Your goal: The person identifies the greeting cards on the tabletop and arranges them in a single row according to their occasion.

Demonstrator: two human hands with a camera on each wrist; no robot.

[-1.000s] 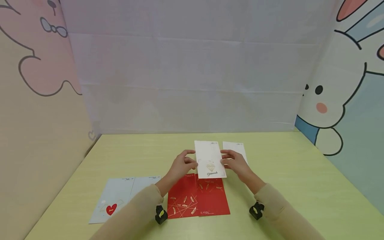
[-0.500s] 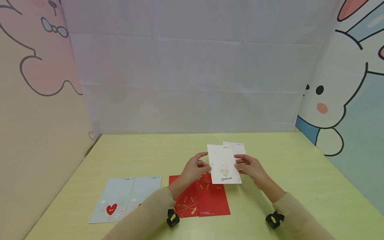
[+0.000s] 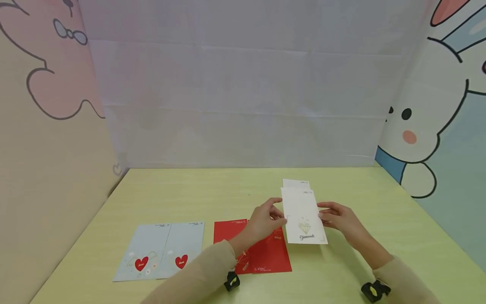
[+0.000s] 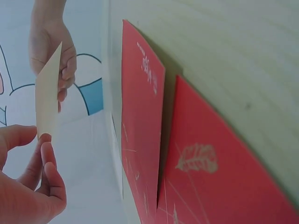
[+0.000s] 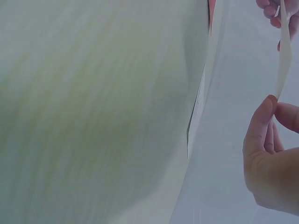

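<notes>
A white card (image 3: 300, 211) with a gold diamond drawing and the word "Diamonds" is held up above the table between both hands. My left hand (image 3: 264, 219) pinches its left edge between thumb and fingers, as the left wrist view also shows. At the opposite edge my right hand (image 3: 343, 219) pinches the card the same way; in the right wrist view its thumb and fingertips (image 5: 268, 109) meet on the card's edge. Behind the held card, another white card (image 3: 296, 183) lies on the table, mostly covered from the head view.
Two red cards (image 3: 271, 255) with gold feather prints lie overlapping below my left forearm. Further left, two pale blue cards (image 3: 152, 240) with red hearts lie side by side on the light wooden table (image 3: 190, 194). A white cloth (image 3: 243, 84) hangs at the back.
Both hands have carried the white diamond card rightward and nearer, from above the red cards to in front of the other white card. More of the second blue card shows now.
</notes>
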